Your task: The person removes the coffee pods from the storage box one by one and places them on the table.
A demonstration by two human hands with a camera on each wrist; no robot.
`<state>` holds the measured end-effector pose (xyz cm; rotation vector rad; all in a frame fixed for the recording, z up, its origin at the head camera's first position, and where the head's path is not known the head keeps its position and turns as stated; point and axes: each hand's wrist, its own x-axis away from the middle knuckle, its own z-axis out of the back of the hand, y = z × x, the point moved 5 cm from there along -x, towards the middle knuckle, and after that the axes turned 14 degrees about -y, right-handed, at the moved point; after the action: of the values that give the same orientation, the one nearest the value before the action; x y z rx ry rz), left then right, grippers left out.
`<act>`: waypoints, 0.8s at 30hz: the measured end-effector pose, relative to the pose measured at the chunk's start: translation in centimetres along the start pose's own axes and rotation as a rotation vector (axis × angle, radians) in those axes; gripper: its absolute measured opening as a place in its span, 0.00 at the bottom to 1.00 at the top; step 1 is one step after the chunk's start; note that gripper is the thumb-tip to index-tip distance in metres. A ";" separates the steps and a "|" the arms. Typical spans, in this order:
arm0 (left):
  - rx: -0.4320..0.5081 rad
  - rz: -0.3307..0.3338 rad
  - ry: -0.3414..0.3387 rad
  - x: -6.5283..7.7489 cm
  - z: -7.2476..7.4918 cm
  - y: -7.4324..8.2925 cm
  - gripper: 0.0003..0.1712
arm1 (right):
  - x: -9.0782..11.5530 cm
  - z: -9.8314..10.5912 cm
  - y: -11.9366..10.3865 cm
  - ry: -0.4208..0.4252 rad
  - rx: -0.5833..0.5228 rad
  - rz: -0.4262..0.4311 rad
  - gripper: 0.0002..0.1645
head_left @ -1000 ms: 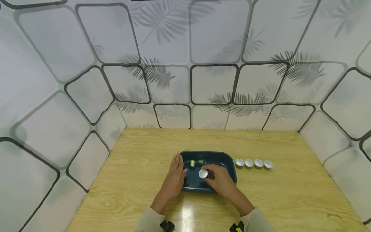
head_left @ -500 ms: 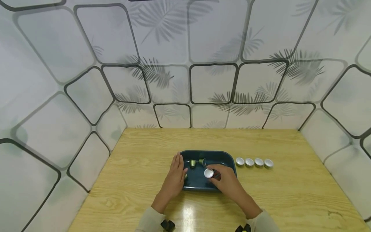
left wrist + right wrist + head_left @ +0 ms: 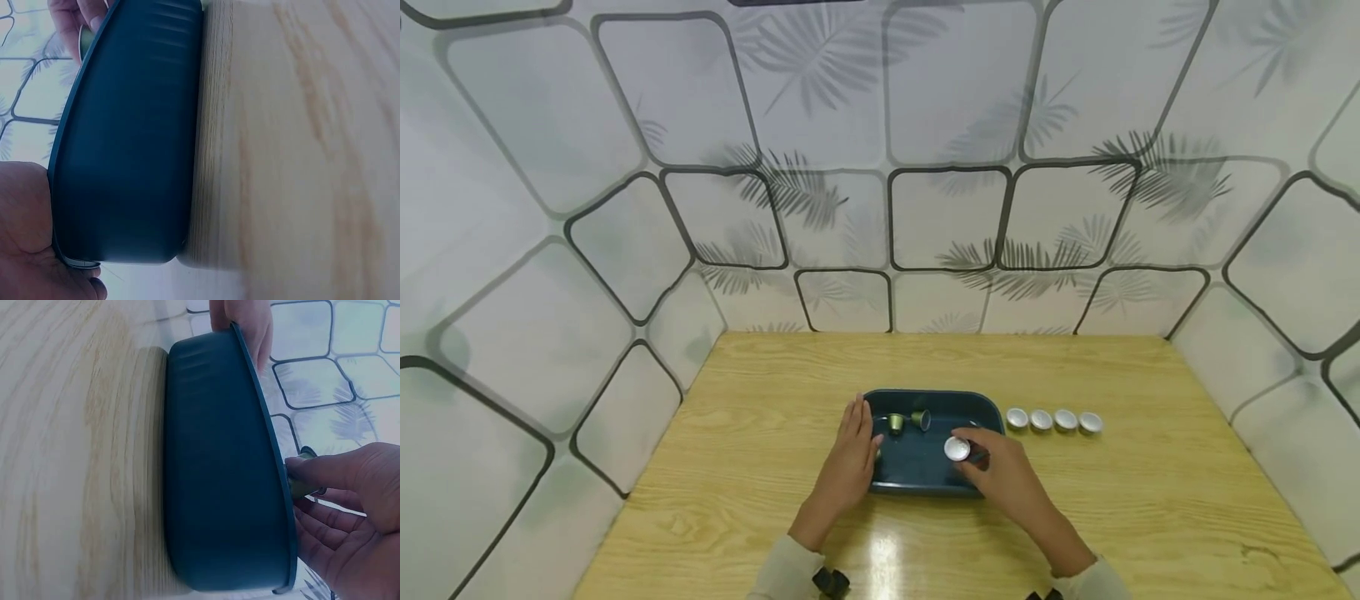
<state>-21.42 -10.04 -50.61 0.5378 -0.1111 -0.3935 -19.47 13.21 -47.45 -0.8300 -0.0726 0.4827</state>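
Note:
My left hand [image 3: 850,454] lies along the left end of the dark blue tray [image 3: 925,479], its fingers straight at the rim and its thumb on the inner side. Over the tray's right part, my right hand [image 3: 1003,471] pinches a coffee capsule [image 3: 957,449] between thumb and fingers, its white lid facing up toward me. The right wrist view shows the green side of that capsule [image 3: 303,481] just above the rim. Inside the tray are a green capsule [image 3: 896,424] and another green capsule [image 3: 921,419] tipped on its side. A third is mostly hidden by my left thumb.
A row of several white-topped capsules [image 3: 1053,421] stands right of the tray on the wooden table [image 3: 700,467]. A patterned wall [image 3: 947,217] rises behind the table, with side walls at left and right.
My right hand has moved to the right across the tray, carrying the pinched capsule. My left hand has stayed at the tray's left end, and the capsules in the row stand as before.

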 end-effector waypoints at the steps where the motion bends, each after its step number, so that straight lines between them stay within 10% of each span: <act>1: 0.001 0.000 0.000 0.0 0.1 0.0 0.35 | 0.2 0.2 0.0 0.008 -0.003 0.002 0.27; 24: 0.006 0.004 -0.007 0.1 -0.2 0.1 0.34 | 3.4 4.4 1.5 0.226 0.064 0.022 0.30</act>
<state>-21.23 -9.94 -50.71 0.5417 -0.1204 -0.3916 -18.07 18.59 -45.99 -0.8181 0.1597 0.4070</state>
